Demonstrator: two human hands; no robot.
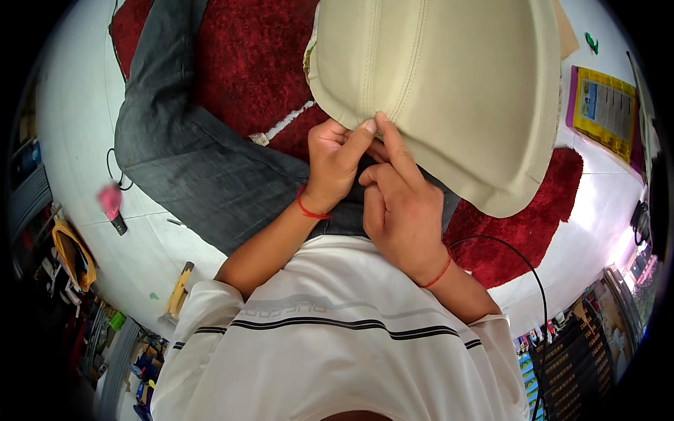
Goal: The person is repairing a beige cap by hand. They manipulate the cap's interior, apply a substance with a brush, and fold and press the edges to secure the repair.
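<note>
A large beige seat cover (pixel 477 91), leather-like with two stitched seams running down it, lies in front of me over the carpet and partly against my legs. My left hand (pixel 333 163) pinches its near edge where the seams end, thumb on top and fingers curled beneath. Right beside it, my right hand (pixel 407 210) lays a stretched index finger on the same edge, while its other fingers are bent in. Both fingertips nearly meet there. Whatever is under the edge is hidden by the hands.
Under the cover spreads a dark red carpet (pixel 246 56) on white floor tiles. At left lie a pink and black object (pixel 110 207) and a yellow-handled tool (pixel 180 291). A yellow package (pixel 607 112) lies at right. A black cable (pixel 537 270) curves past my right arm.
</note>
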